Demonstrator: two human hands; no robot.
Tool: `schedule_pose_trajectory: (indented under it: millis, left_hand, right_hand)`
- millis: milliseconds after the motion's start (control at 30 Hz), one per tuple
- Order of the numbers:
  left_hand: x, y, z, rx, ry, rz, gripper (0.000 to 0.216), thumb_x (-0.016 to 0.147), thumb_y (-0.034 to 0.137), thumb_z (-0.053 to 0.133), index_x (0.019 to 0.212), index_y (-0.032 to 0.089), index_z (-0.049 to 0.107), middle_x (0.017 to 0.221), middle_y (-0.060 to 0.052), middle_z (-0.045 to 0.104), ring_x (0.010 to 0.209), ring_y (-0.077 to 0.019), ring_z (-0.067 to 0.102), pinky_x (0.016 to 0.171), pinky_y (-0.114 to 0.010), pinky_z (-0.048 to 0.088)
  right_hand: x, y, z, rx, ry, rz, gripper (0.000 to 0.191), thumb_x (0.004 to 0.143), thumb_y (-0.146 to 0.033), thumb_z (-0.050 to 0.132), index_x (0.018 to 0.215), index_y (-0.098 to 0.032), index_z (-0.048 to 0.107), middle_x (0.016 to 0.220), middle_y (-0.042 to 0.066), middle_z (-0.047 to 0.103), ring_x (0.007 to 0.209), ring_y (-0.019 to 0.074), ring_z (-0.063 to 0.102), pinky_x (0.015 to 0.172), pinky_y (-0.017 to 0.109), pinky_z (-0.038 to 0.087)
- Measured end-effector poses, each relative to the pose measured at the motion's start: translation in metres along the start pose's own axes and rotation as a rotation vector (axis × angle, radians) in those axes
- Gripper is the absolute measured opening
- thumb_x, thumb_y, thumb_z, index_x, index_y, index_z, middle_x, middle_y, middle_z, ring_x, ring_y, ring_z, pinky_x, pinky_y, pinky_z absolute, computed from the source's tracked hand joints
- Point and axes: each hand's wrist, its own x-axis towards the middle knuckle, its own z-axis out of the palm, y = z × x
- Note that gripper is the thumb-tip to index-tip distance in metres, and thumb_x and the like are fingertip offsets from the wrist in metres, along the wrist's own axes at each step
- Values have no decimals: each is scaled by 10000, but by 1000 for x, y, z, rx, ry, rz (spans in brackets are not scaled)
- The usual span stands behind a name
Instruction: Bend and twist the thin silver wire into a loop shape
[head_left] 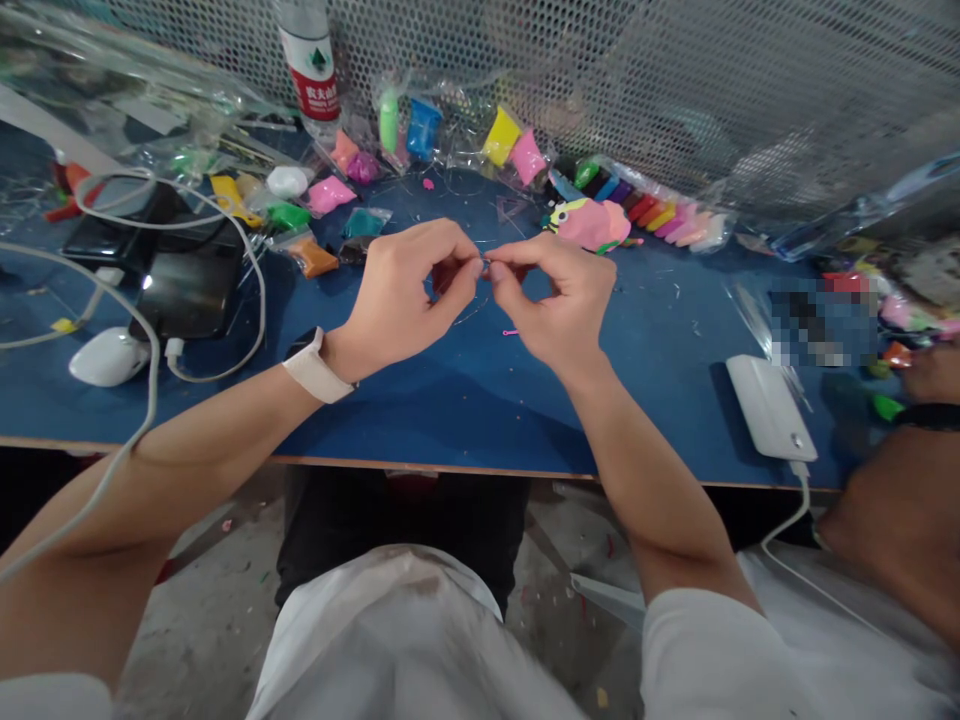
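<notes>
Thumb and forefinger of my left hand point(420, 285) are pinched together over the blue table. My right hand point(555, 295) makes the same pinch, its fingertips almost meeting the left ones. Whatever lies between the fingertips is too small to make out; a thin curved line shows near them. Just beyond my right hand lies a pink clay figure point(592, 224) with a round eye and yellow and green parts. A small pink-purple stick with a looped end point(511, 332) rests on the table below my fingertips.
Bagged clay pieces, such as an orange packet point(313, 256), line the back under a perforated metal panel point(600, 80). A water bottle point(311, 75) stands there. Black power banks point(191, 285) with white cables sit left, a white power bank point(769, 408) right. Another person's arm point(900, 500) is at right.
</notes>
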Motion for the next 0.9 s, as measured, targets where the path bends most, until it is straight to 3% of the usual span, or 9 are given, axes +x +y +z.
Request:
schedule_pose_trajectory:
  millis: [33, 133, 367, 533, 700, 900]
  left_hand:
    - [0, -1, 1, -30, 32, 81, 251, 1119, 319, 605, 876, 267, 641, 723, 3, 658, 621, -132, 587, 553, -348, 487]
    - [0, -3, 2, -5, 17, 100, 228, 1120, 268, 619, 893, 247, 636, 740, 17, 656, 642, -103, 571, 570, -333, 468]
    - [-1, 8, -2, 19, -78, 18, 256, 1129, 288, 551, 891, 243, 631, 766, -8, 653, 681, -154, 608, 662, -357, 471]
    - [1, 12, 0, 16, -14, 75, 213, 1091, 214, 596, 880, 228, 623, 729, 6, 623, 647, -123, 556, 597, -332, 442]
    - [1, 9, 0, 35, -23, 105, 213, 1107, 207, 609, 898, 244, 624, 739, 14, 636, 645, -107, 558, 577, -332, 449]
    - [0, 12, 0, 4, -49, 23, 214, 1075, 225, 593, 863, 229, 623, 733, 14, 646, 652, -117, 592, 627, -297, 472]
  right_hand:
    - [0, -1, -1, -35, -4, -17, 247, 1105, -384, 632, 1058, -271, 847, 895, 14, 816, 810, 176, 778, 837, 381, 690]
    - [1, -2, -4, -107, -28, -56, 248, 1106, -345, 616, 1043, -276, 845, 879, 13, 820, 814, 179, 784, 843, 381, 681]
    - [5, -6, -13, -199, -68, -164, 245, 1100, -304, 602, 979, -285, 815, 843, 0, 809, 815, 196, 788, 839, 414, 677]
    - [5, -6, -16, -250, -115, -177, 236, 1102, -294, 596, 1011, -293, 813, 846, 1, 806, 830, 200, 784, 853, 413, 677]
    - [5, -3, -14, -234, -108, -190, 267, 1119, -279, 562, 1019, -285, 809, 854, -4, 799, 831, 184, 781, 852, 395, 670]
    - [3, -2, -10, -272, -14, -267, 243, 1085, -221, 583, 933, -265, 767, 805, -20, 775, 768, 160, 754, 821, 366, 666]
